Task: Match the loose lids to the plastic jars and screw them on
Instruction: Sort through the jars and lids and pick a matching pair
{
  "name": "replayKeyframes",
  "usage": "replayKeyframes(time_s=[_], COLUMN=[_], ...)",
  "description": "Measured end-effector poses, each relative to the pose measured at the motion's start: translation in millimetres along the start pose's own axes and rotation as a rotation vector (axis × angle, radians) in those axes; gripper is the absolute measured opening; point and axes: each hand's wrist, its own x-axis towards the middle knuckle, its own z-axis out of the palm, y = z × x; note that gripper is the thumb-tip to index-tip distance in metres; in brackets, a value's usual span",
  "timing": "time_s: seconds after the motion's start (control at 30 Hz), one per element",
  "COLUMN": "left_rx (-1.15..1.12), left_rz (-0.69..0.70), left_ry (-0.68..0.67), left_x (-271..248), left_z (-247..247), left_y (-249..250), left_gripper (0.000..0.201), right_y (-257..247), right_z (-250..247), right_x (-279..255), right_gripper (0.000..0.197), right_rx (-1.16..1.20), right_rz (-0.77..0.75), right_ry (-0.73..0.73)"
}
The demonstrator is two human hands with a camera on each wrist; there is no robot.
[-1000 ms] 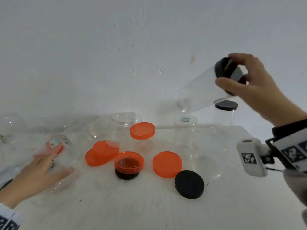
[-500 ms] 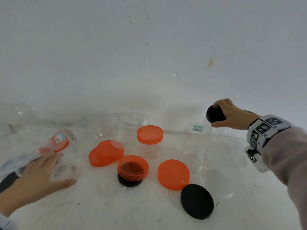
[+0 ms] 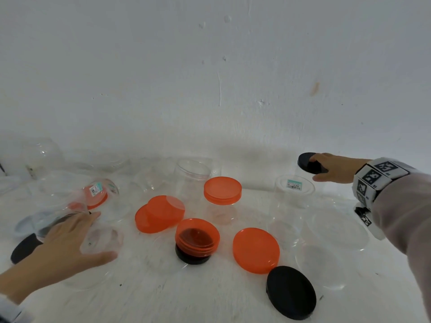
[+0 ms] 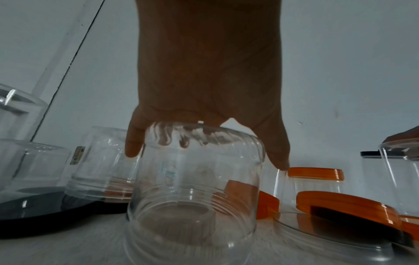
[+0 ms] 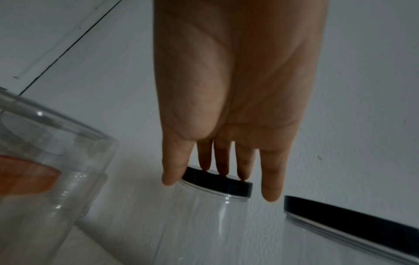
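Observation:
At the back right, my right hand (image 3: pixel 331 170) lies with straight fingers on the black lid (image 3: pixel 306 165) of an upright clear jar (image 5: pixel 204 215). In the right wrist view the right hand (image 5: pixel 226 125) touches the black lid (image 5: pixel 226 184) with its fingertips, thumb beside the rim. At the front left, my left hand (image 3: pixel 67 238) is spread over a clear jar (image 3: pixel 105 238) standing mouth down. In the left wrist view the left hand (image 4: pixel 204 89) grips the clear jar (image 4: pixel 192 197) by its base, fingers curled over the edge.
Loose lids lie mid-table: two overlapping orange lids (image 3: pixel 161 213), an orange lid (image 3: pixel 256 249), a black lid (image 3: pixel 290 294), an orange lid stack (image 3: pixel 197 236). An orange-lidded jar (image 3: pixel 222 190), a labelled jar (image 3: pixel 295 190) and several clear jars stand around. Another black-lidded jar (image 5: pixel 351 222) stands beside my right hand.
My right hand brought the black-lidded jar down from the air and stood it at the back right; its fingers have straightened. My left hand has settled over the upside-down jar.

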Motion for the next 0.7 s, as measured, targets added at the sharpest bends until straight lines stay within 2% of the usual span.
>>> replayKeyframes(time_s=[0.2,0.33,0.47,0.6,0.7], left_rx=[-0.010,-0.069,-0.268,-0.424,-0.586], left_rz=[0.033,0.048,0.144,0.183,0.218], left_ry=[-0.079,-0.063,0.049,0.090,0.069], left_x=[-3,-5,-3,-11,-22], left_z=[-7,-16,-34,-52,-60], left_y=[1,2,7,28,46], left_gripper=[0.140,0.131,0.101,0.105,0.111], right_y=[-13,-41,-95,-153,-184], right_z=[-13,-35,-44,-25,6], right_x=[-9,-21,-46,-64,-66], right_gripper=[0.054,0.046,0.052,0.054,0.064], right_rx=[-0.069,-0.017,-0.040,-0.130,-0.180], right_rz=[0.033,-0.048,-0.194,-0.335,-0.342], right_ry=[-0.075,-0.048,-0.009,-0.084,-0.212])
